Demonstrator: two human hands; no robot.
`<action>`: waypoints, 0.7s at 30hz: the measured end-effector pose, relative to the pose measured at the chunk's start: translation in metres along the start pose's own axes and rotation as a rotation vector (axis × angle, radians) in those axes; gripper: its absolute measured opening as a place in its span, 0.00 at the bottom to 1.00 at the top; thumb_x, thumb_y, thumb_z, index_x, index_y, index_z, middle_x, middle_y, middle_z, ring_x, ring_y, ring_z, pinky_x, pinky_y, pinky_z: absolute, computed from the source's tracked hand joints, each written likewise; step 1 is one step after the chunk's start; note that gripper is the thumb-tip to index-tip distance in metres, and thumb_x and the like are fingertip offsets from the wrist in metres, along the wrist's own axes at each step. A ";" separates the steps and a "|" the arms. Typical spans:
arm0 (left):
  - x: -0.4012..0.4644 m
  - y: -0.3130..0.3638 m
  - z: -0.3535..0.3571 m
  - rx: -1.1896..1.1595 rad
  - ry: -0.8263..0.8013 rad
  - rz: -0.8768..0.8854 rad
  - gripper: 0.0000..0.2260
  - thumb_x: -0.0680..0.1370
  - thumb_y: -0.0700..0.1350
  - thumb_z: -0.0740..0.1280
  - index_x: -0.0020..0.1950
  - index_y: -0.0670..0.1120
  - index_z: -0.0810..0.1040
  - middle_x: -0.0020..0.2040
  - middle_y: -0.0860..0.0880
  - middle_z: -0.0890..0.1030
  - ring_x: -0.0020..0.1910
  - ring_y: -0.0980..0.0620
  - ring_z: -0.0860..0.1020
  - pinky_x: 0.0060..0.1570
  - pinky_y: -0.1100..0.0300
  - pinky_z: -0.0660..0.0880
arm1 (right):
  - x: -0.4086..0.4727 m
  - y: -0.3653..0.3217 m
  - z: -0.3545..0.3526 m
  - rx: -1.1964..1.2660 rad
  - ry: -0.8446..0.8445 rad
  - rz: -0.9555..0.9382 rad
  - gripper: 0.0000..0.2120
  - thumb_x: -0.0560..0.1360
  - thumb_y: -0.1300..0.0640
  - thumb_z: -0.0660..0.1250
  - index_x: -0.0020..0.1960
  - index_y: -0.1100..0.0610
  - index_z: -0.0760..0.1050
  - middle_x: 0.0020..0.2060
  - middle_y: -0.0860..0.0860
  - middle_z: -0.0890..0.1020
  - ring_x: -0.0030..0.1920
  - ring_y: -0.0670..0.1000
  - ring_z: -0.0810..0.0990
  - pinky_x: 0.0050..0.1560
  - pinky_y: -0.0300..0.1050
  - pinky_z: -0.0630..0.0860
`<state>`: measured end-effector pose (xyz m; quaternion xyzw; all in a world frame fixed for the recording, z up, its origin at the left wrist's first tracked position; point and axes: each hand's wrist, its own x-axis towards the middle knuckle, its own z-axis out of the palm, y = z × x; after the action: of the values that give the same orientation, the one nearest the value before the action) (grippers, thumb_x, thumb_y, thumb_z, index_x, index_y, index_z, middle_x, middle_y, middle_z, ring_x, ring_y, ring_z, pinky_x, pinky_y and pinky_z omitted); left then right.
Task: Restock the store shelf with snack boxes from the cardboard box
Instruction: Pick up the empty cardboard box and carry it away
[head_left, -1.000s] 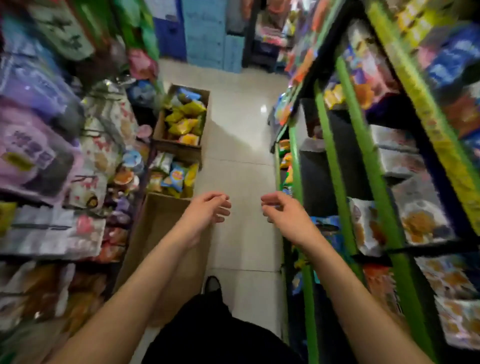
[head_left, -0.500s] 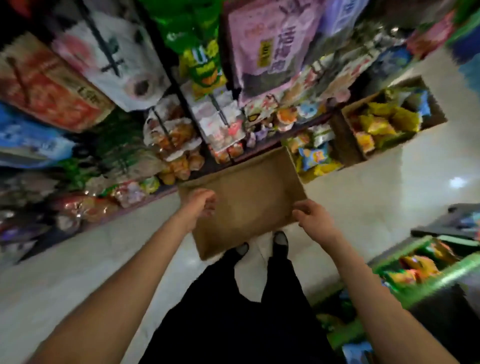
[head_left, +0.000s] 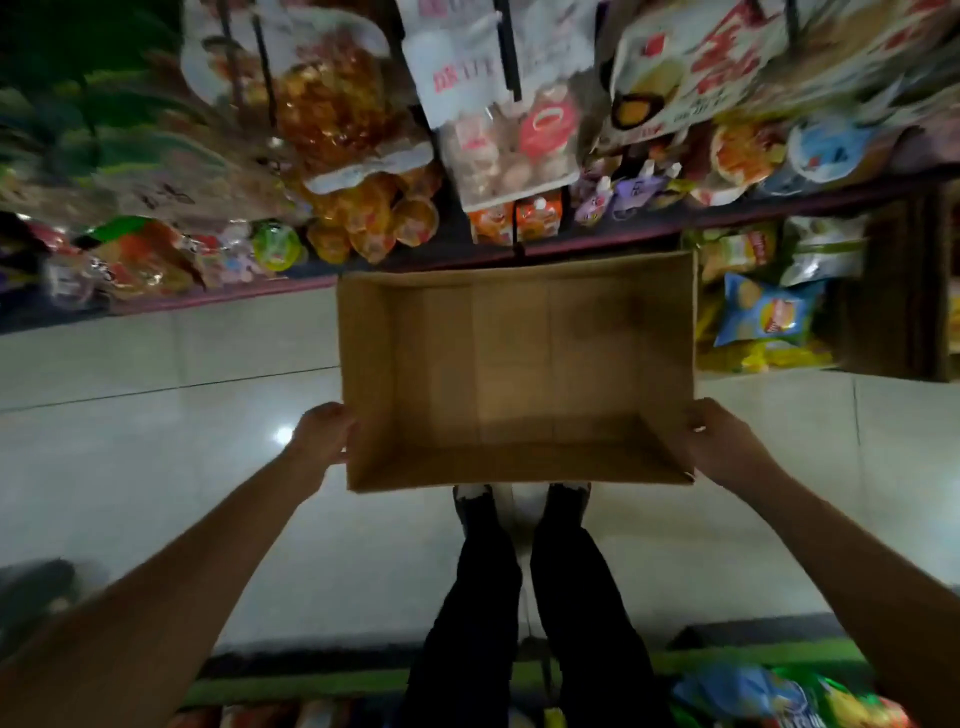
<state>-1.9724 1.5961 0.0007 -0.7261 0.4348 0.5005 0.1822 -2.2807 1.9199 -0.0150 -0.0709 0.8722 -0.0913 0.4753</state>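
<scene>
Head view, looking straight down in the aisle. The cardboard box (head_left: 517, 382) sits centre frame, open top up, on the tiled floor (head_left: 156, 467), just ahead of the person's shoes (head_left: 519, 501). Its interior shows bare brown bottom and walls; no snack boxes visible inside.

Hands: left hand (head_left: 322, 434) grips the box's left wall near the lower corner, fingers wrapped on the outside edge. Right hand (head_left: 719, 444) holds the right wall at the matching corner, thumb on the rim. Both closed on the box, arms spread to its width.

Store shelf (head_left: 467, 254) runs along the upper part of the frame, packed with bagged snacks; a second carton with chip bags (head_left: 763, 317) stands at the right, just beside the box. A green-edged shelf (head_left: 311, 680) with more bags lies along the bottom edge.

Judgement: stocking from this box looks finished, since it reads as empty; the step in hand is handling the emptied carton. Cannot tell whether it is off the floor yet.

Next move likely calls for an even two-handed lift, keeping the thin walls from buckling, and clearing the neighbouring carton at right.
</scene>
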 end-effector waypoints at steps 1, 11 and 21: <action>0.024 -0.007 0.009 0.006 0.048 0.002 0.08 0.80 0.40 0.65 0.58 0.41 0.77 0.49 0.41 0.80 0.40 0.47 0.77 0.36 0.60 0.74 | 0.022 0.010 0.004 0.010 0.020 0.033 0.17 0.78 0.56 0.67 0.64 0.62 0.73 0.59 0.64 0.79 0.58 0.66 0.78 0.57 0.55 0.73; 0.202 -0.055 0.047 0.213 0.278 0.034 0.19 0.80 0.47 0.63 0.70 0.42 0.71 0.63 0.38 0.78 0.58 0.37 0.78 0.58 0.46 0.77 | 0.198 0.070 0.058 0.219 0.124 0.164 0.21 0.79 0.53 0.67 0.68 0.63 0.73 0.60 0.65 0.78 0.57 0.65 0.78 0.56 0.59 0.76; 0.218 -0.078 0.049 0.238 0.421 0.064 0.18 0.81 0.54 0.64 0.64 0.43 0.78 0.56 0.38 0.82 0.51 0.38 0.81 0.48 0.50 0.78 | 0.200 0.069 0.071 0.035 0.258 0.152 0.24 0.82 0.47 0.61 0.62 0.68 0.76 0.58 0.69 0.79 0.59 0.69 0.77 0.57 0.58 0.74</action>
<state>-1.9099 1.5757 -0.2267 -0.7737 0.5418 0.2890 0.1560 -2.3314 1.9385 -0.2317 0.0159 0.9272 -0.0786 0.3660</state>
